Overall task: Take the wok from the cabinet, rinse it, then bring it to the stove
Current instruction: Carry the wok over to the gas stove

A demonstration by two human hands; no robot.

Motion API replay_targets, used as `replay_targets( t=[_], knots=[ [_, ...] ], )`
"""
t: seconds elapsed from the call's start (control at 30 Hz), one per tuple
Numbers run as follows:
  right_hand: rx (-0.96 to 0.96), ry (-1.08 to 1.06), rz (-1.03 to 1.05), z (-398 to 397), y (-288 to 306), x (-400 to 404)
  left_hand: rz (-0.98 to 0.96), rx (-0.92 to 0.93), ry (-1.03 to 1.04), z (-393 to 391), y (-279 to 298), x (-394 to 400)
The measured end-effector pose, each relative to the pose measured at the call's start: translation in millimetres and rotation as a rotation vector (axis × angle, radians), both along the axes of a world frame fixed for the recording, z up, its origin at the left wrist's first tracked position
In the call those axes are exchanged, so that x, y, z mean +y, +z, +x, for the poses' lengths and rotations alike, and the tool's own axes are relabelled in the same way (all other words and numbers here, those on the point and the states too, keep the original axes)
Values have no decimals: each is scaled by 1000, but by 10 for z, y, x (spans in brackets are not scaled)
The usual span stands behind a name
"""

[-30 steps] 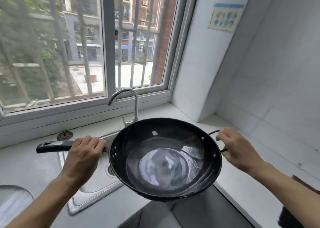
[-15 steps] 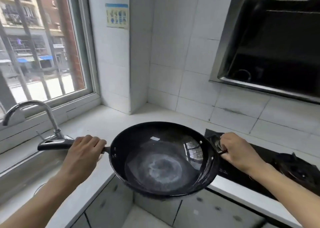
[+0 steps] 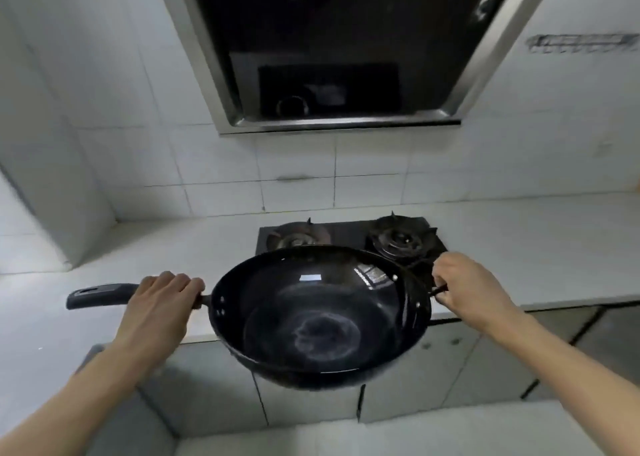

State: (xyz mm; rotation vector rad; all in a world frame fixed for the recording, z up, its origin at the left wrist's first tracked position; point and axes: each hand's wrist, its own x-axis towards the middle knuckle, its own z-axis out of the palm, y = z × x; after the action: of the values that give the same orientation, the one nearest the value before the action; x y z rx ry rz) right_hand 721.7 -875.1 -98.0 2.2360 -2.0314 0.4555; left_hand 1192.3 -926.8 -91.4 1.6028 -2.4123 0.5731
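Wok [image 3: 318,317]: held in the air just in front of the stove [image 3: 349,237], overlapping its near edge, not yet on a burner.
Left hand [image 3: 162,303]: wrapped closed around the long handle [image 3: 100,294].
Right hand [image 3: 467,289]: fingers pinched shut on the small loop handle.
Risk: the wet-looking wok could tip or slip from the thin loop grip; lowering off-centre could knock the left burner [image 3: 294,235].

You have no text, label, brand, number or sign to read here: nothing legible shows on the wok [image 3: 322,317], the gas stove [image 3: 349,235] or the range hood [image 3: 332,50].
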Motion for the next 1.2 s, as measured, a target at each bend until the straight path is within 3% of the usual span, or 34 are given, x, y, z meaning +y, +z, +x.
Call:
replay_targets(
  t=[0.27,0.47,0.67,0.9,1.2],
  knots=[
    [41,-298,-78,-1173,5,598,32,11,-307,-1610,-99,-874],
    [182,-503,-57,-1598,221,904,48,87,-549,-2624,-183,-1463],
    [204,-725,-6,-1991,351,1226,84,135,-671,-3587,-272,-1742],
    [122,-825,9,-2724,183,1503,101,91,-802,-4725,-326,-1762],
    [88,-863,73,-4360,-206,1614,111,41,-818,-6302,-466,-1662]
  ],
)
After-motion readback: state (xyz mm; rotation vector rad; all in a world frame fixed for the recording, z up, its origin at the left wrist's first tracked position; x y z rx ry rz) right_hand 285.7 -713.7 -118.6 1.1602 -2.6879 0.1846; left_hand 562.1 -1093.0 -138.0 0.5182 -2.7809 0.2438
